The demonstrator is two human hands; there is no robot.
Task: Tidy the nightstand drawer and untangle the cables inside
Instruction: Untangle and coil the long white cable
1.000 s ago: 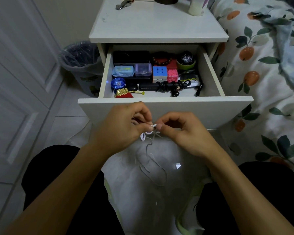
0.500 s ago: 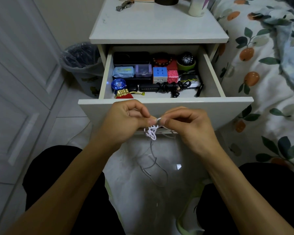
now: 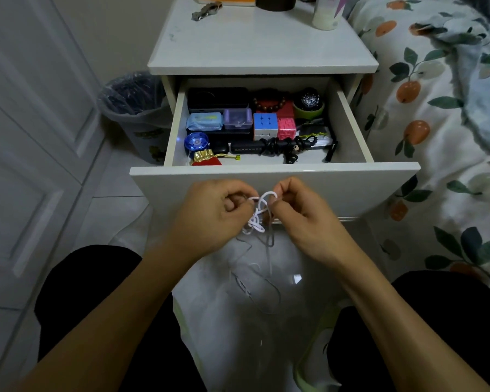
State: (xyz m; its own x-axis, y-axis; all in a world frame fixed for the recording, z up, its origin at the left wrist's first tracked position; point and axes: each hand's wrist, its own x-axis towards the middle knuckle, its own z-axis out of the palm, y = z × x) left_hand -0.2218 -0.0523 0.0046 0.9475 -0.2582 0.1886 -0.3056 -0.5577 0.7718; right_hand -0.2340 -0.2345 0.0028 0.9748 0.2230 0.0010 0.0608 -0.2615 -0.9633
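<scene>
Comparing with a second ago, I see my left hand (image 3: pixel 215 213) and right hand (image 3: pixel 300 210) have risen nearer the open white wooden drawer's front panel (image 3: pixel 351 188), both pinching the thin white tangled cable (image 3: pixel 259 213). A loop now stands open between them, so I judge the knot is loosening; the rest hangs below the panel.

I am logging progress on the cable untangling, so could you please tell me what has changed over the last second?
The left hand and right hand have risen slightly, drawn apart a little, and teased a loop of the thin white tangled cable open between their pinching fingertips. Neither let go. The open white drawer and its contents are unchanged.
</scene>
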